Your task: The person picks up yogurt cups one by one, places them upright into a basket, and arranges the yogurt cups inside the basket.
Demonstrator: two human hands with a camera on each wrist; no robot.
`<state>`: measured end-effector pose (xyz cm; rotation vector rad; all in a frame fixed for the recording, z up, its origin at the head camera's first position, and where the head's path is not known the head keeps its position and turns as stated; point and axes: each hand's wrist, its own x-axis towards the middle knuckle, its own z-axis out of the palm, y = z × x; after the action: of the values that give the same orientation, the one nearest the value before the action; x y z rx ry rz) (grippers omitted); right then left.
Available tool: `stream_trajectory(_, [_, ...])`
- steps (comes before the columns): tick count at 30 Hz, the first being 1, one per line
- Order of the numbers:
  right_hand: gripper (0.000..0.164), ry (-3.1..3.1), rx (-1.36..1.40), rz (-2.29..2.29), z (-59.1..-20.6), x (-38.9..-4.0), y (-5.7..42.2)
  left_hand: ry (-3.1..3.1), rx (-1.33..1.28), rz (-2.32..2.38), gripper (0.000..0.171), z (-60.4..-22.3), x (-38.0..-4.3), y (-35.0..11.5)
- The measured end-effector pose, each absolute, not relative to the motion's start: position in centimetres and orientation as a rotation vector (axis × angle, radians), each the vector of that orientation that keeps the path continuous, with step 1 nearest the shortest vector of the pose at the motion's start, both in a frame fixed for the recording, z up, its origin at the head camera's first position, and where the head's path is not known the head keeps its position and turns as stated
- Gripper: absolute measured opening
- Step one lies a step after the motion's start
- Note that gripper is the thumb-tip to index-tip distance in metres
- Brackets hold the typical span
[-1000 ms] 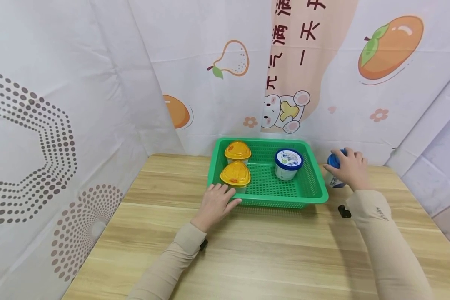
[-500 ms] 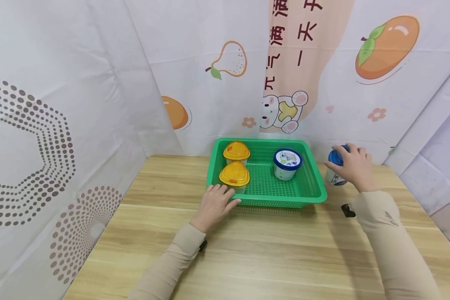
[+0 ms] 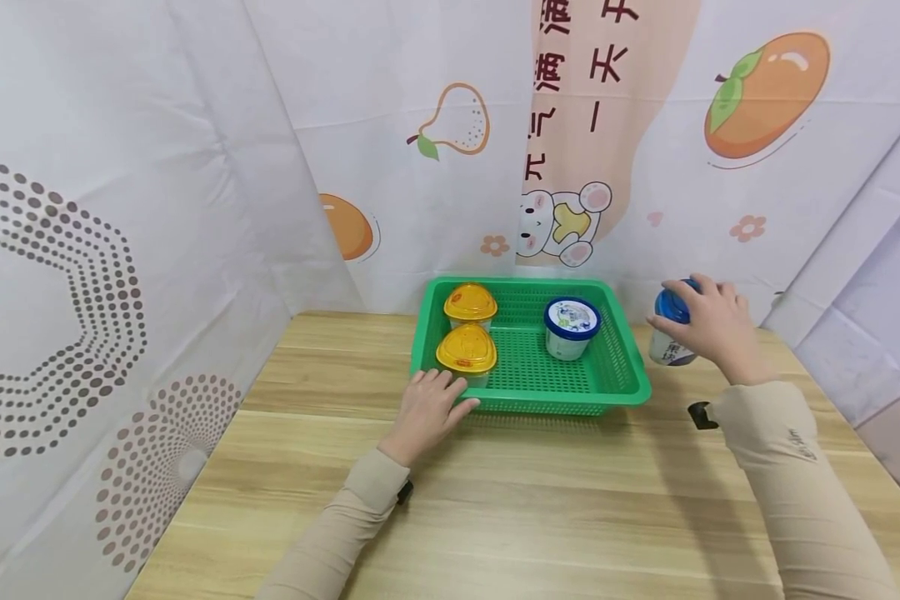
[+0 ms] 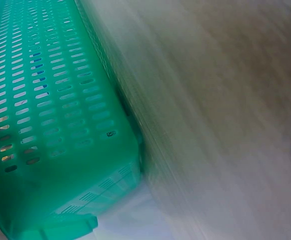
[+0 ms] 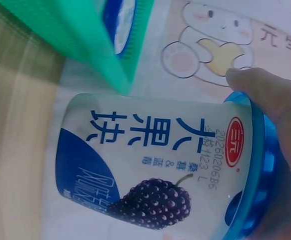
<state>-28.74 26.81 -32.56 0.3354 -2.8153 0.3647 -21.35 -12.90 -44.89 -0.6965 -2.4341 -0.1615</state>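
My right hand [image 3: 720,325] grips a white yogurt cup [image 3: 667,346] by its blue lid [image 5: 265,170]. The right wrist view shows the cup's side, printed with a dark berry and blue characters. In the head view it hangs slightly tilted to the right of a green plastic basket [image 3: 528,400]. My left hand [image 3: 429,412] holds the basket's front-left rim, fingers over it and thumb on the outer side. Inside the basket stand two tubs with orange lids, a rear tub [image 3: 470,304] and a front tub [image 3: 467,350], and a white tub with a dark blue rim [image 3: 570,329].
The basket sits at the back of a wooden table [image 3: 525,500], close to a printed curtain [image 3: 435,208]. Its perforated side wall [image 4: 50,90] fills the left of the left wrist view. More patterned cloth [image 3: 52,317] hangs at the left.
My right hand has raised the yogurt cup a little and moved it slightly rightward relative to the curtain. The left hand stays on the basket rim, and the head view has shifted slightly.
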Motion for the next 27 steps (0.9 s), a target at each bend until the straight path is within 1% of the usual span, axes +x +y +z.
stream_trajectory(13, [0.063,-2.816,0.406,0.291,-29.8,-26.8,24.3,-2.413,-0.699,-0.141,0.031,-45.0,-21.3,-13.0])
stream_trajectory(20, [0.063,-2.854,0.457,0.311,-29.6,-26.3,23.1,-2.407,-0.706,-0.144,0.033,-45.1,-21.4,-13.0])
stream_trajectory(27, [0.063,-2.861,0.496,0.357,-29.6,-26.1,22.5,-2.432,-0.694,-0.143,0.03,-45.0,-21.5,-13.0])
